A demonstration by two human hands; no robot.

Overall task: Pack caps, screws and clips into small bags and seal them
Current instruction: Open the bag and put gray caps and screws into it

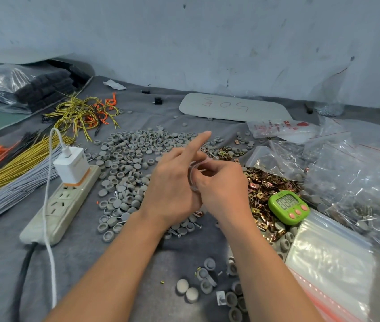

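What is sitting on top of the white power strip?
A white charger with an orange base is plugged into the power strip, a white cable leaving it. The socket beneath the charger is covered.

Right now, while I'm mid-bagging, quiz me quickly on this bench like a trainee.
1. True or false: the green timer sits amid the brass clips.
2. What does the right hand pinch? A) small clear bag B) orange wire C) grey cap
3. Fill in: the white charger is plugged into the ____.
Key: 1 true; 2 A; 3 power strip.
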